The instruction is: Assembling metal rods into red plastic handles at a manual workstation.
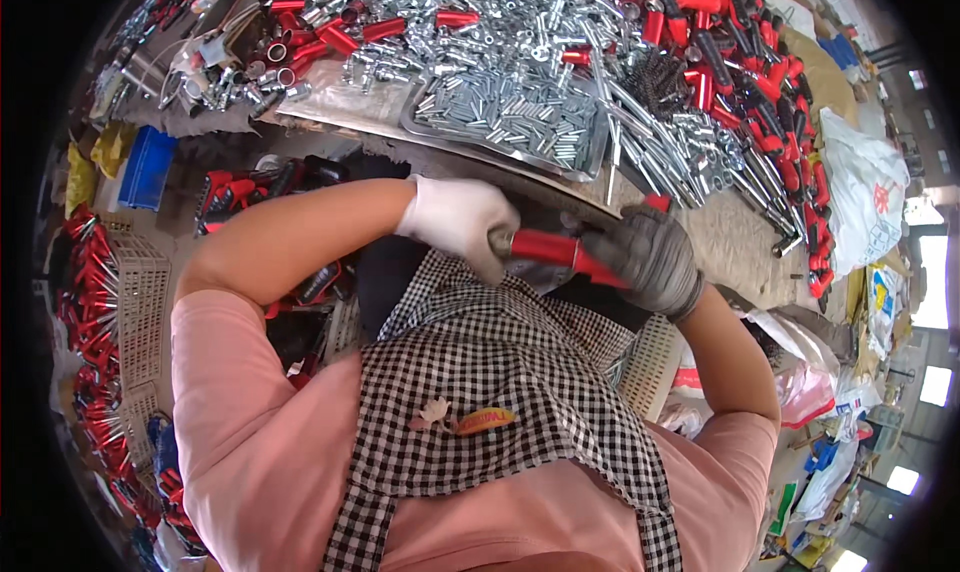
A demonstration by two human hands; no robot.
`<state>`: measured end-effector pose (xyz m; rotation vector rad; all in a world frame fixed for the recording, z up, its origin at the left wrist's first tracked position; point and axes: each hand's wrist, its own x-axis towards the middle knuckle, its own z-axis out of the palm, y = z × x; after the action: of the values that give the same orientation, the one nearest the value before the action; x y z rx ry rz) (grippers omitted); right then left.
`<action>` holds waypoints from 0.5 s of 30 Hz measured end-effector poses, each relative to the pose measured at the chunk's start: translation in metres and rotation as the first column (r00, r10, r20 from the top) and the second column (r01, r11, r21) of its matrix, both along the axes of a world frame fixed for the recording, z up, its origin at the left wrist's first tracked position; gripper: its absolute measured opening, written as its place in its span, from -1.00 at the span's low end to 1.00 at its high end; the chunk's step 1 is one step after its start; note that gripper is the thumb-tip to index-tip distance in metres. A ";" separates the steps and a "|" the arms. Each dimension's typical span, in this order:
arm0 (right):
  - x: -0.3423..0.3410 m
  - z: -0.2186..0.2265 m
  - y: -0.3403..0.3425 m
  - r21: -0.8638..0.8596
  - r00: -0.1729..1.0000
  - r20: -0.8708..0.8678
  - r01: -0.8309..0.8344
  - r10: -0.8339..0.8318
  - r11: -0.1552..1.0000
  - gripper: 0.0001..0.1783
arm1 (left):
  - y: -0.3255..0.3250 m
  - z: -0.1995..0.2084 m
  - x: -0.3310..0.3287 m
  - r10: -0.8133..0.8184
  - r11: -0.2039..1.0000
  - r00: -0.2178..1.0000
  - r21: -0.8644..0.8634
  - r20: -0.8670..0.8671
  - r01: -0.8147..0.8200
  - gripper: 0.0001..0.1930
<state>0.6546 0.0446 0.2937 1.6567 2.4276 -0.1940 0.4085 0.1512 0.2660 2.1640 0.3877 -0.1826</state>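
Between my gloved hands is a red metal tube (545,247), lying roughly level above my lap. My left hand (465,224), in a white glove, closes round its left end, where a short dark end shows near the thumb. My right hand (652,255), in a grey glove and blurred by motion, is wrapped round a red handle-like piece (602,270) that meets the tube's right end. Whether the two pieces are joined is hidden by the right fingers. A bit of red also shows above the right knuckles.
A metal tray (590,172) of small steel pins sits at the bench edge, before a heap of shiny metal fittings (480,17). Red-and-black tool handles (770,97) pile up at right. A plastic crate (140,282), a blue bin (147,169) and more red tools stand at left.
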 end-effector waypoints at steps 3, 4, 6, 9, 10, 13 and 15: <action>0.002 -0.037 -0.016 -0.204 0.841 -0.514 0.072 -0.169 0.976 -0.55 | -0.027 0.014 0.002 0.043 0.895 0.906 -0.386 -0.421 -0.222 -0.69; 0.002 -0.045 -0.023 -0.275 0.723 -0.648 0.069 -0.238 0.959 -0.55 | -0.027 0.012 0.002 0.125 0.989 0.931 -0.030 -0.344 -0.144 -0.76; -0.001 -0.054 -0.030 -0.400 0.418 -0.830 0.014 -0.369 0.916 -0.55 | -0.028 0.019 -0.002 0.243 0.860 0.946 0.500 -0.214 -0.108 -0.83; -0.009 -0.023 -0.017 -0.632 0.171 -0.773 -0.120 -0.611 0.766 -0.51 | -0.025 0.015 -0.006 0.294 0.777 0.950 0.605 -0.103 -0.174 -0.85; -0.013 -0.011 -0.014 -0.720 0.089 -0.688 -0.207 -0.720 0.663 -0.52 | -0.025 0.007 -0.009 0.301 0.734 0.952 0.650 -0.053 -0.196 -0.87; -0.014 -0.018 -0.014 -0.704 0.030 -0.697 -0.220 -0.716 0.675 -0.48 | -0.017 0.003 -0.016 0.230 0.583 0.951 0.753 0.208 -0.306 -0.87; -0.019 -0.013 -0.014 -0.674 -0.010 -0.717 -0.246 -0.697 0.697 -0.44 | -0.009 0.010 -0.021 0.192 0.387 0.903 0.816 0.384 -0.430 -0.89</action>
<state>0.6351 0.0306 0.2812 1.6693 1.7891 -2.9063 0.3872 0.1419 0.2760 3.0417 0.9143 0.6681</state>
